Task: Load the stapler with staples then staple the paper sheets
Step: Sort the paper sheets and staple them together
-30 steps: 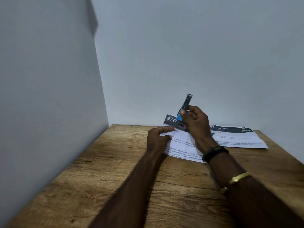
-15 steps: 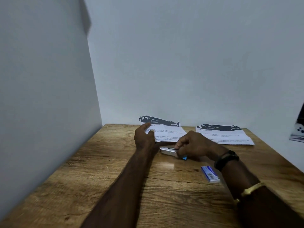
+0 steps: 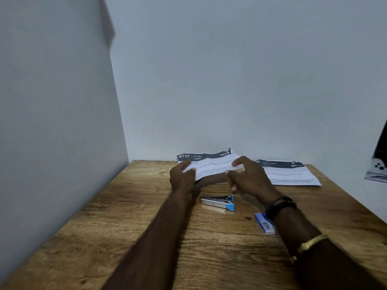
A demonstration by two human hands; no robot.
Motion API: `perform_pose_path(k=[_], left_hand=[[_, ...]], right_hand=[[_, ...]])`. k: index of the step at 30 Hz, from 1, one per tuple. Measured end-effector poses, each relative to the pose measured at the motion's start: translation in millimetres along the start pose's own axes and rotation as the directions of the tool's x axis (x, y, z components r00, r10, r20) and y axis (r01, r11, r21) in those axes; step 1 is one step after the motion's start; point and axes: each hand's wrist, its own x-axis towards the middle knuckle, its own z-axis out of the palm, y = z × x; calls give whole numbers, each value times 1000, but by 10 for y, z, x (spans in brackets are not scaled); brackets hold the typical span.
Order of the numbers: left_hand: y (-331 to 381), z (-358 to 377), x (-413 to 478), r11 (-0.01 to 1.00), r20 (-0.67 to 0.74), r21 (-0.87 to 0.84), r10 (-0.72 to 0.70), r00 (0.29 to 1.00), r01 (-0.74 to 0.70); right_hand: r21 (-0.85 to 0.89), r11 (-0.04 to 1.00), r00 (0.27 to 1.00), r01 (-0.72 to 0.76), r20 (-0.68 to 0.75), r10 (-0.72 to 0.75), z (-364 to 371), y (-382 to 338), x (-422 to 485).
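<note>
A printed paper sheet set (image 3: 209, 165) with a dark header is lifted off the wooden table (image 3: 146, 227) near the back wall. My left hand (image 3: 183, 176) pinches its left edge and my right hand (image 3: 249, 176) pinches its right edge. A small silver stapler (image 3: 217, 201) with blue ends lies flat on the table just in front of both hands, with no hand on it. A small blue and white staple box (image 3: 264, 223) lies to the stapler's right, partly behind my right wrist.
A second printed sheet set (image 3: 291, 173) lies flat at the back right of the table. Grey walls close off the left side and the back. A dark and white object (image 3: 378, 166) shows at the right edge.
My right hand has put the stapler down on the table and let go of it, then moved up to the paper's right edge. Both hands now hold the sheets.
</note>
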Motion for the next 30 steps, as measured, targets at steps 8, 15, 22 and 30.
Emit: perform_pose_path(k=[8,15,22,30], left_hand=[[30,30,-99,1000,103,-25,-2,995,4],[124,252,-393,998,233,2,64,970,-66],[92,699,-555,984,275,96,119,954,-150],[-75,1284,-674,964,317,202,103,943,-173]], right_hand=[[196,979,998,-55,-20,60,-68,-8,5],[134,990,982,-44,-174,67,-286,89,-41],[83,996,934,-33,-353,61,-632,232,-39],[50,992,865,-119,-484,128,-1016,522,-22]])
